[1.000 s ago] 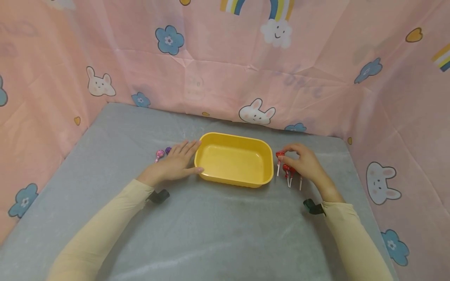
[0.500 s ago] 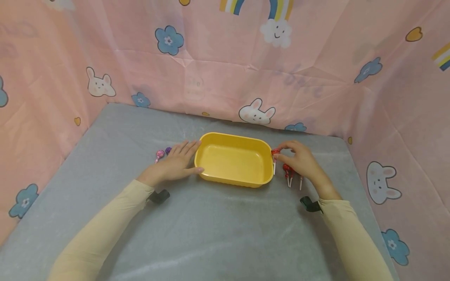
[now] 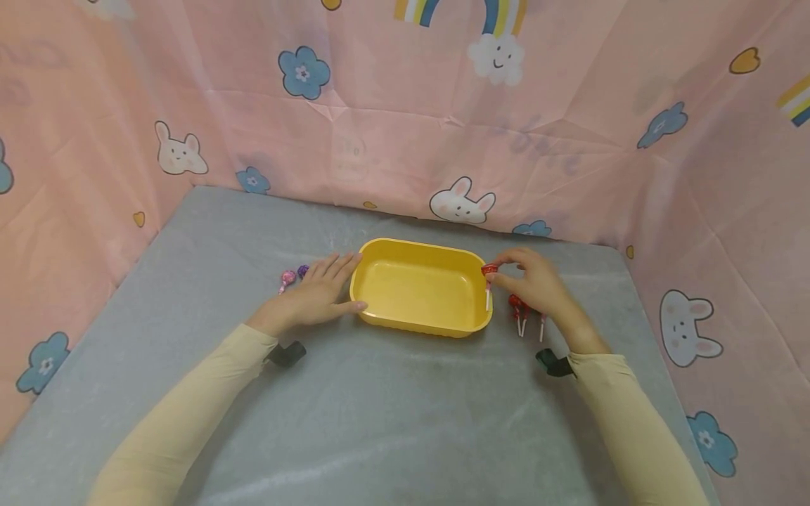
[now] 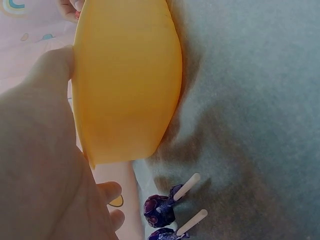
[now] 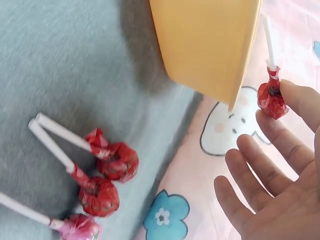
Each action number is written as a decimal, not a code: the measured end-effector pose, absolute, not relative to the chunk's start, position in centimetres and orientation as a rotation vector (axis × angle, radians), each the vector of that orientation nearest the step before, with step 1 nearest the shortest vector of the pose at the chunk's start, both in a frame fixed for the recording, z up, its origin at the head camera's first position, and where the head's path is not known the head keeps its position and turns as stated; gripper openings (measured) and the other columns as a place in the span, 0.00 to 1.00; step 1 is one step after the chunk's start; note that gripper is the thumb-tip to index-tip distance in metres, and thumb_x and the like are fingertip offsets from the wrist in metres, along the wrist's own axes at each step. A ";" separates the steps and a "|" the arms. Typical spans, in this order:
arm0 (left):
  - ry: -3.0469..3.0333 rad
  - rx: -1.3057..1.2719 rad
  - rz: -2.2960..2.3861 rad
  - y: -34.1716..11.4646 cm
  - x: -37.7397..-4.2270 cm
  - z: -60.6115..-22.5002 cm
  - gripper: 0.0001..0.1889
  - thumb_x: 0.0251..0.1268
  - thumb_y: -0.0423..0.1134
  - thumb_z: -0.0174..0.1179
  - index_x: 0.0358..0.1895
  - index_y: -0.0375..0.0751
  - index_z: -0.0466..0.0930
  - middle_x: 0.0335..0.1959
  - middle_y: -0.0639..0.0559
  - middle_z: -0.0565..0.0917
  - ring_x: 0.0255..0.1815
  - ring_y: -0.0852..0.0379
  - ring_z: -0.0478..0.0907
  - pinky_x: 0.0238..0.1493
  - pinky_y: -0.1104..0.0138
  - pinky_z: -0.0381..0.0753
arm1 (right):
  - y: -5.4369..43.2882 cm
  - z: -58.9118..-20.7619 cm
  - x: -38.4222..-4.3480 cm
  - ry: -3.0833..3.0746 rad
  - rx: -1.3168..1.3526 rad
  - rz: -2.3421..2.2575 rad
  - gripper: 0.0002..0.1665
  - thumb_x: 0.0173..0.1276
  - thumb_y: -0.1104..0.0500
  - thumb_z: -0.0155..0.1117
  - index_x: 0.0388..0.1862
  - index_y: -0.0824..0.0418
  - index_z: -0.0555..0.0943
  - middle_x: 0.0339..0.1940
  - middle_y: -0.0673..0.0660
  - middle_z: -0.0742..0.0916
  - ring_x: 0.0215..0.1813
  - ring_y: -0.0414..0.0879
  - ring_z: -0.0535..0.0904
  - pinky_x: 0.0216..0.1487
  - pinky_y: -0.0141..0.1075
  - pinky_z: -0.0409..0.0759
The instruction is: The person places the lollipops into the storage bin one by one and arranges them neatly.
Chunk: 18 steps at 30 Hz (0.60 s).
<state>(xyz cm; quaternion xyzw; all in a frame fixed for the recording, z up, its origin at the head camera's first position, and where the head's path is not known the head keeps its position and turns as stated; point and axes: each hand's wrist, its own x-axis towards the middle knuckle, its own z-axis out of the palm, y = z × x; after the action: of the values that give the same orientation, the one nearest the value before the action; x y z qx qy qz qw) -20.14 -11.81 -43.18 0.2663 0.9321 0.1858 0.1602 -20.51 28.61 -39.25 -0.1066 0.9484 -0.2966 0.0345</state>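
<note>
Between thumb and index finger, my right hand (image 3: pixel 531 284) pinches a red-wrapped lollipop (image 5: pixel 272 100) by its candy head. Its white stick points down over the right rim of the yellow basin (image 3: pixel 420 292) in the head view. The other fingers of that hand are spread. My left hand (image 3: pixel 310 299) touches the basin's left end, thumb and fingertips at the rim, with straight fingers. Two more red lollipops (image 5: pixel 117 162) lie on the table below my right hand, and a pink one (image 5: pixel 80 227) lies beside them.
Behind my left hand lie a pink lollipop (image 3: pixel 287 277) and a purple lollipop (image 3: pixel 303 270); the left wrist view shows two dark purple-wrapped ones (image 4: pixel 160 210). Pink printed cloth (image 3: pixel 392 140) walls in the grey table (image 3: pixel 405 414) at the back and sides.
My right hand has moved left with the red lollipop, from the table beside the basin to over its right rim. The left hand and the basin have stayed in place.
</note>
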 end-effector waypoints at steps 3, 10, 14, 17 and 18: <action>2.665 0.766 0.534 -11.8 -20.2 -43.2 0.50 0.70 0.69 0.45 0.81 0.50 0.29 0.84 0.44 0.40 0.84 0.40 0.34 0.82 0.44 0.35 | 28.1 -39.4 -20.6 2.914 -0.368 -0.926 0.20 0.68 0.45 0.67 0.49 0.57 0.83 0.56 0.59 0.82 0.62 0.58 0.75 0.68 0.60 0.71; 2.676 0.779 0.526 -11.8 -20.2 -43.3 0.50 0.70 0.69 0.46 0.81 0.50 0.29 0.83 0.44 0.41 0.84 0.39 0.36 0.82 0.44 0.37 | 27.0 -39.5 -20.9 2.893 -0.395 -0.929 0.20 0.67 0.46 0.68 0.50 0.58 0.83 0.56 0.58 0.82 0.62 0.59 0.75 0.69 0.60 0.71; 2.676 0.785 0.529 -11.8 -20.2 -43.4 0.50 0.70 0.69 0.46 0.81 0.49 0.29 0.83 0.44 0.41 0.84 0.39 0.36 0.82 0.44 0.37 | 26.5 -39.6 -21.0 2.877 -0.405 -0.940 0.20 0.67 0.47 0.68 0.50 0.58 0.83 0.56 0.58 0.83 0.63 0.59 0.75 0.69 0.59 0.70; 2.676 0.784 0.531 -11.8 -20.2 -43.4 0.50 0.70 0.69 0.45 0.81 0.49 0.30 0.83 0.44 0.41 0.84 0.40 0.36 0.82 0.44 0.37 | 26.1 -39.6 -21.1 2.866 -0.421 -0.957 0.20 0.67 0.46 0.68 0.50 0.57 0.83 0.57 0.57 0.82 0.63 0.58 0.75 0.70 0.58 0.70; 2.677 0.784 0.530 -11.8 -20.2 -43.4 0.50 0.69 0.69 0.45 0.81 0.49 0.30 0.83 0.44 0.42 0.84 0.40 0.37 0.82 0.44 0.37 | 26.0 -39.6 -21.1 2.863 -0.429 -0.965 0.19 0.67 0.47 0.68 0.50 0.57 0.83 0.57 0.57 0.83 0.63 0.57 0.75 0.70 0.58 0.69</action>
<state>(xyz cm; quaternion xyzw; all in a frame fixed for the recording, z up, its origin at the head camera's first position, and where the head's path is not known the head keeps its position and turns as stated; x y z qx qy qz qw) -20.24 -11.81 -43.40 0.2729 0.9321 0.1846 0.1506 -21.09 25.96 -39.63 -0.1406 0.9373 -0.3158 0.0451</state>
